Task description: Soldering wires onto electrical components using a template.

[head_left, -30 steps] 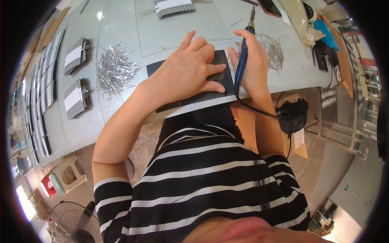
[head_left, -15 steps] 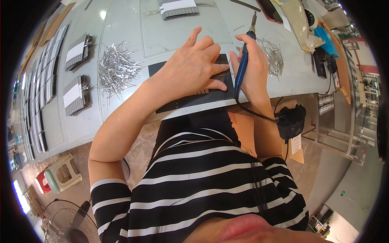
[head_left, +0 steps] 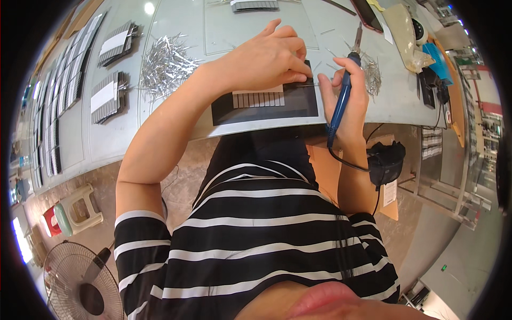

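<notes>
My right hand [head_left: 356,101] is wrapped round a soldering iron [head_left: 343,101] with a blue handle, its metal tip pointing away from me. My left hand [head_left: 269,60] is over the far part of a black mat [head_left: 298,106], thumb and forefinger pinched together. A thin metal pin [head_left: 306,85] shows at those fingertips and reaches toward my right thumb. On the mat, below the left wrist, lies a row of small grey strips [head_left: 260,100] with a pale band along its far edge, partly covered by the hand.
Loose silvery pins [head_left: 166,66] are heaped left of the mat, and a smaller pin pile [head_left: 373,77] lies beyond the right hand. Banded grey stacks [head_left: 108,100] stand at left, with another stack [head_left: 255,5] at the far side. The iron's cord [head_left: 346,162] hangs over the table edge.
My left hand has moved up and right and its spread fingers have closed into a pinch, uncovering more grey strips. The right hand still grips the iron; the whole view has shifted slightly.
</notes>
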A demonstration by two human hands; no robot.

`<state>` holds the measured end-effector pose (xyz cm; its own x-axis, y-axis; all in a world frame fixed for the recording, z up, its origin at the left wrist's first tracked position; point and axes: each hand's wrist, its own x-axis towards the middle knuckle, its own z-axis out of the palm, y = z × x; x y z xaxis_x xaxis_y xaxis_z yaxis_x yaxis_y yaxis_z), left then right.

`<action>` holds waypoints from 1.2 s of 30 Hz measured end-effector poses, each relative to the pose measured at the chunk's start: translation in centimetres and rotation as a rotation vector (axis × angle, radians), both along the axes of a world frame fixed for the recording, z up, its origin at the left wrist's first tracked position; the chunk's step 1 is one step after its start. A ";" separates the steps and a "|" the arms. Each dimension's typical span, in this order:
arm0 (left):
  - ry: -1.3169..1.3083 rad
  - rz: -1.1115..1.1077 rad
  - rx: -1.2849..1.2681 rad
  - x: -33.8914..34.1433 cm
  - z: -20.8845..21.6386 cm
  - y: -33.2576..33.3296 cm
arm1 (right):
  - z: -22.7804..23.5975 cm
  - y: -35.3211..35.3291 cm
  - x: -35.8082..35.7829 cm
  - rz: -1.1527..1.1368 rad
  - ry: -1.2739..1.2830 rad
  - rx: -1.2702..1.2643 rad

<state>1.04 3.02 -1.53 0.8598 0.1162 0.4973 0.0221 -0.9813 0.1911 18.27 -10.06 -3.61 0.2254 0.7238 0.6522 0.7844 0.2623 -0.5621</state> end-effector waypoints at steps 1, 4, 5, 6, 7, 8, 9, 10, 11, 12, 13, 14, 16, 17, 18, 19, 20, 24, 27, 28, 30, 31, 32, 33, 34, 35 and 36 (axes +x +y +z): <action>0.004 0.009 -0.003 -0.5 0.5 -0.1 | 0.1 -0.4 -0.2 0.009 0.000 -0.053; -0.106 0.121 0.098 -3.2 3.1 -0.7 | 0.1 -0.4 -0.1 0.020 -0.113 -0.025; -0.101 0.119 0.093 -4.5 3.1 -1.2 | 0.1 -0.5 0.0 0.017 -0.108 -0.030; -0.023 0.209 0.070 -5.9 3.2 -1.9 | 0.2 -0.6 0.0 0.011 -0.124 -0.034; 0.057 0.296 0.048 -6.9 3.4 -2.8 | 0.2 -0.6 -0.1 0.003 -0.138 -0.039; 0.065 0.351 0.032 -7.4 3.1 -4.0 | 0.2 -0.6 -0.2 -0.001 -0.132 -0.043; 0.073 0.415 0.017 -8.0 2.4 -5.5 | 0.3 -0.4 -0.4 0.019 -0.149 -0.052; 0.090 0.461 -0.015 -8.1 1.5 -6.8 | 0.3 -0.3 -0.6 0.039 -0.166 -0.061; 0.076 0.466 -0.054 -8.0 1.0 -8.0 | 0.3 -0.3 -0.8 0.043 -0.161 -0.065; 0.060 0.476 -0.091 -7.8 0.8 -9.1 | 0.2 -0.1 -1.1 0.041 -0.171 -0.062; 0.073 0.489 -0.122 -7.8 0.7 -9.8 | 0.2 0.0 -1.4 0.034 -0.182 -0.062; 0.051 0.491 -0.140 -7.7 0.7 -10.4 | 0.3 0.1 -1.5 0.037 -0.180 -0.066; -0.034 0.491 -0.169 -8.0 0.5 -11.1 | 0.5 0.2 -1.8 0.024 -0.195 -0.066; -0.083 0.509 -0.168 -8.3 0.5 -11.3 | 0.5 0.1 -1.8 0.019 -0.166 -0.064; -0.132 0.527 -0.166 -8.8 0.4 -11.3 | 0.4 0.0 -1.8 0.012 -0.137 -0.062; -0.160 0.563 -0.128 -9.3 0.3 -11.0 | 0.5 -0.3 -1.7 0.003 -0.098 -0.055; -0.171 0.589 -0.106 -9.8 0.5 -10.6 | 0.3 -0.5 -1.4 0.013 -0.012 -0.045; -0.117 0.638 -0.118 -10.8 1.6 -8.7 | 0.3 -1.4 -0.9 0.079 0.187 0.086; -0.092 0.573 -0.217 -10.3 2.2 -7.5 | 0.2 -2.3 0.7 0.236 0.211 0.069; -0.092 0.532 -0.259 -10.0 2.3 -7.2 | -0.3 -2.3 0.7 0.186 0.183 0.085; -0.049 0.496 -0.319 -9.6 2.4 -6.7 | -1.4 -2.2 1.3 0.244 0.221 0.276; -0.021 0.467 -0.322 -9.4 2.5 -6.5 | -1.9 -1.7 1.3 0.179 0.237 0.363; 0.006 0.437 -0.324 -9.2 2.5 -6.3 | -1.8 -1.7 1.1 0.174 0.236 0.353; 0.020 0.417 -0.349 -9.1 2.5 -6.0 | -1.6 -1.6 0.5 0.100 0.328 0.388; 0.023 0.411 -0.359 -9.2 2.6 -5.8 | -1.5 -1.4 0.2 0.024 0.419 0.425; 0.032 0.409 -0.360 -9.3 2.9 -5.5 | -2.8 -1.7 1.4 0.052 0.458 0.503; 0.041 0.407 -0.357 -9.5 3.1 -5.2 | -2.9 -2.0 1.6 0.042 0.457 0.499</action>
